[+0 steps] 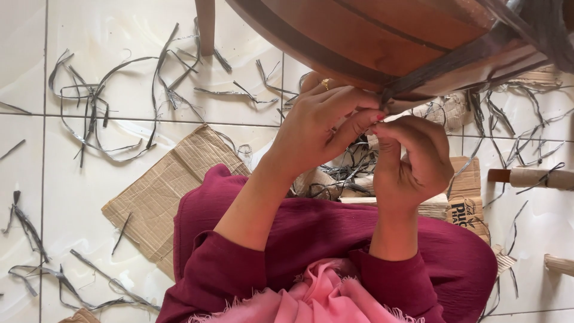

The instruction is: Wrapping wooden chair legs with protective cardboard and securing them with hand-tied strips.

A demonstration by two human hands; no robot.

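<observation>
Both hands meet at the lower edge of a brown wooden chair frame (382,36) that fills the upper right of the view. The left hand (323,122) pinches with thumb and forefinger closed on a dark flat strip (445,63), and the right hand (412,161), at about four o'clock from it and touching it, is curled shut on the same strand where the strip meets the wood. The strip runs from that point toward two o'clock along the rim, lying snug against the frame, so a stretch of wrapping or binding looks done; the rest of the visible wood is bare, which suggests most of the weaving is left, though the far side is out of view. Dark offcut strips (98,107) litter the white tiled floor (24,54) at nine to ten o'clock and again at three o'clock. A flattened piece of cardboard (158,197) lies at eight o'clock of the hands, under the person's maroon-clad lap (335,233). A wooden chair leg (205,24) stands at eleven o'clock.
</observation>
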